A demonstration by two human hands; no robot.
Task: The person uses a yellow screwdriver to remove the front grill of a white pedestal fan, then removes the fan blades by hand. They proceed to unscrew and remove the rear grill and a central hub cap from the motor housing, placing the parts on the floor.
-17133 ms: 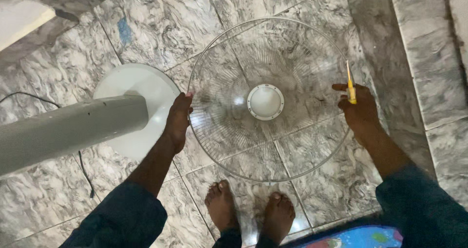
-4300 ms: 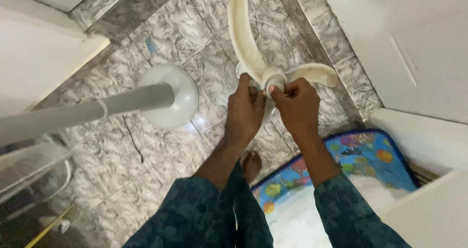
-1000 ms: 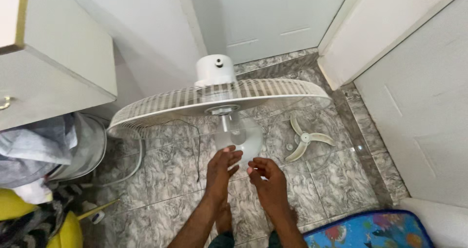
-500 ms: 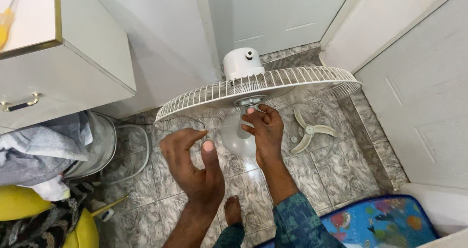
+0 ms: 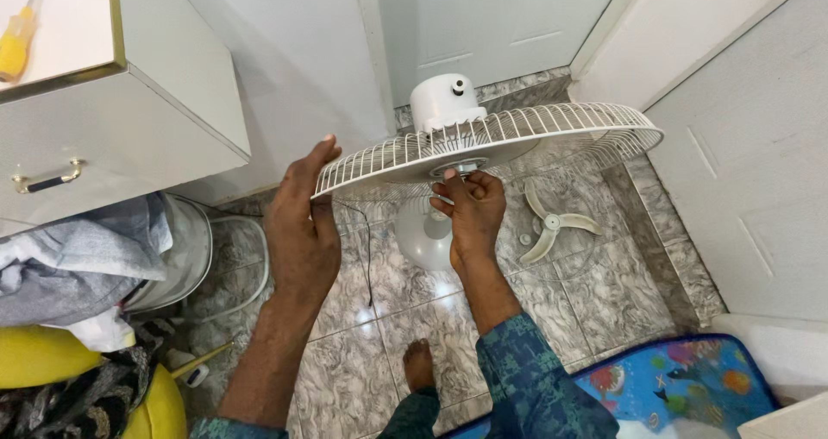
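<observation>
Your left hand [image 5: 302,223] is at the centre left of the frame, palm flat against the near left edge of the white rear fan guard [image 5: 552,133], with the fingers [image 5: 312,165] stretched up and close together along the rim wires rather than wrapped around them. Your right hand [image 5: 470,210] is at the centre of the frame, reaching up under the middle of the guard; its fingers are bunched together around the hub at the motor shaft [image 5: 463,168], though what they pinch there is hidden by the hand itself.

The guard sits tilted and nearly edge-on across the upper middle of the frame, mounted on the white motor housing [image 5: 444,103], which rises just behind it. Below your right hand, the round white fan base [image 5: 420,236] rests on the grey marbled floor tiles [image 5: 586,292].

The cream three-bladed fan blade [image 5: 548,225] lies on the floor at the centre right, apart from both hands. A yellow-handled screwdriver [image 5: 17,42] rests on top of the white cabinet [image 5: 129,137] in the upper left corner. A pile of grey cloth [image 5: 78,258] sits at the left edge, and a blue patterned mat [image 5: 681,387] lies at the lower right.
</observation>
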